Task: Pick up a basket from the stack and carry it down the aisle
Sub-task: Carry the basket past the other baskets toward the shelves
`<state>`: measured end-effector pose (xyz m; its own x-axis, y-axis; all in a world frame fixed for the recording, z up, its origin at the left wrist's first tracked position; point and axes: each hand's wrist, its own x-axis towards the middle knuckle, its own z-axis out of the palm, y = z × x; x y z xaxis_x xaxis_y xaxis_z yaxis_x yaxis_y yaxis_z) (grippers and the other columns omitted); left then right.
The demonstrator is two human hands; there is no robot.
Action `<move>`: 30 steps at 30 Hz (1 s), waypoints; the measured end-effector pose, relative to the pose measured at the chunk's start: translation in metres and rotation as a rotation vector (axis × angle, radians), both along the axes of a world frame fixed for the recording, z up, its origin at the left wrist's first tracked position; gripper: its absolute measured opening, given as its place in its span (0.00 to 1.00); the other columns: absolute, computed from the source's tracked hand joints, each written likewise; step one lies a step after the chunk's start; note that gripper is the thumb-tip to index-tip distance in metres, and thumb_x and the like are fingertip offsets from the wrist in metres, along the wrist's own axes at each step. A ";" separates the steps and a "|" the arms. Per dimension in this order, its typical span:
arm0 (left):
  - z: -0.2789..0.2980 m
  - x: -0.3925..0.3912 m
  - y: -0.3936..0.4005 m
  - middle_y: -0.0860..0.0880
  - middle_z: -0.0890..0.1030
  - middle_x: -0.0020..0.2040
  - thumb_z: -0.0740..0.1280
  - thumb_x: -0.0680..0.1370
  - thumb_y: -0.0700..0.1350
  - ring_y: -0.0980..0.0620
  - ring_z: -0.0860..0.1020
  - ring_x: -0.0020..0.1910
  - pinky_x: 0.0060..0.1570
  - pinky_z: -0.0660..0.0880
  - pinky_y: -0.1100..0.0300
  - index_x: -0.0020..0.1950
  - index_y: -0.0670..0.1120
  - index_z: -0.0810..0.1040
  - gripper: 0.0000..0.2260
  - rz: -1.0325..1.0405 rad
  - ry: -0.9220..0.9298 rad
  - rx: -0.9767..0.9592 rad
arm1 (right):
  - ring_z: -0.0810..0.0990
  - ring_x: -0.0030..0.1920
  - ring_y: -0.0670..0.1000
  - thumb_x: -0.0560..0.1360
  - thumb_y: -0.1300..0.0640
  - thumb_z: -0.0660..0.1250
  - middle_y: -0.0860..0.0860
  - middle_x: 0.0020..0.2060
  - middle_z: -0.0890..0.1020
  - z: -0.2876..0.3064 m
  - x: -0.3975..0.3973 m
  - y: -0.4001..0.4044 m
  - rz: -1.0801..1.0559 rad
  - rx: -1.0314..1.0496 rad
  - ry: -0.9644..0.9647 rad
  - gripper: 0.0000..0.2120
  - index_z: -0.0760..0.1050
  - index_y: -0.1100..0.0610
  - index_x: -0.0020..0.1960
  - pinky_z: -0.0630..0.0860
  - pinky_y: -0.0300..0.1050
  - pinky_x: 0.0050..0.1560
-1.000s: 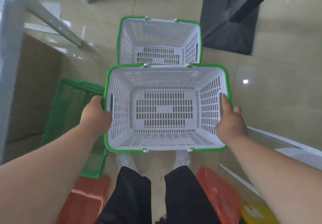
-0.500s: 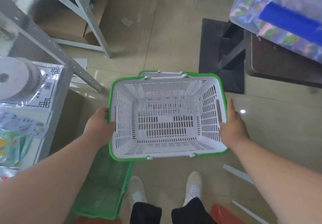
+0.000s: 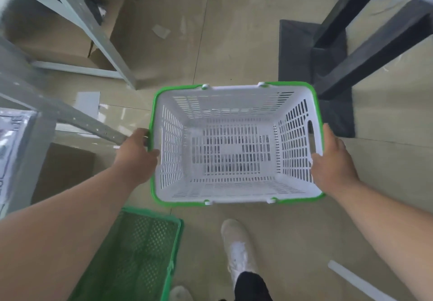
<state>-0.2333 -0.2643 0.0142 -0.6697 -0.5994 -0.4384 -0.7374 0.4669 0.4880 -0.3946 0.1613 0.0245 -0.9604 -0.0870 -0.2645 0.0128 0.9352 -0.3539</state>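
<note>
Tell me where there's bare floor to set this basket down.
Bare tile lies ahead of the white basket, between the metal shelf frame and the dark mat. Crowded lower left: the green basket sits beside the white shoe.

The basket hangs above the floor between the left hand and right hand. A second basket lies lower left, shelving stands far left, and a shoe is below.

My basket is white with a bright green rim and slotted walls. The crate by my feet is green mesh, my shoe white, the floor beige tile, the mat dark grey.
</note>
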 end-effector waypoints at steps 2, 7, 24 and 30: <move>-0.023 -0.009 0.003 0.48 0.81 0.62 0.69 0.78 0.43 0.47 0.79 0.44 0.39 0.76 0.58 0.71 0.50 0.71 0.21 0.000 -0.017 -0.012 | 0.71 0.68 0.63 0.78 0.63 0.61 0.59 0.74 0.67 -0.022 -0.012 -0.001 -0.003 0.002 -0.016 0.39 0.48 0.46 0.83 0.70 0.55 0.61; -0.076 -0.024 0.008 0.46 0.82 0.57 0.68 0.76 0.42 0.41 0.80 0.46 0.47 0.80 0.49 0.68 0.48 0.73 0.20 -0.051 -0.086 -0.044 | 0.76 0.50 0.60 0.73 0.65 0.62 0.58 0.60 0.77 -0.069 -0.022 -0.004 0.027 -0.023 -0.098 0.28 0.65 0.44 0.68 0.72 0.49 0.45; -0.190 0.002 0.027 0.52 0.78 0.45 0.70 0.75 0.39 0.49 0.78 0.42 0.33 0.74 0.58 0.60 0.53 0.71 0.18 0.040 -0.185 0.145 | 0.74 0.43 0.56 0.81 0.58 0.62 0.54 0.48 0.77 -0.185 -0.013 -0.006 -0.330 -0.017 -0.186 0.03 0.72 0.57 0.53 0.67 0.45 0.43; -0.137 0.054 0.023 0.51 0.77 0.45 0.70 0.75 0.41 0.45 0.76 0.42 0.38 0.73 0.56 0.67 0.48 0.72 0.21 0.144 -0.148 0.060 | 0.75 0.41 0.55 0.80 0.60 0.61 0.52 0.46 0.77 -0.129 0.015 -0.027 -0.298 -0.091 -0.133 0.04 0.73 0.57 0.53 0.69 0.44 0.42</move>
<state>-0.1789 -0.2410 -0.1228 -0.5047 -0.6539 -0.5637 -0.8601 0.3248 0.3933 -0.3794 0.1344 -0.1047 -0.9048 0.1632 -0.3933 0.3324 0.8479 -0.4129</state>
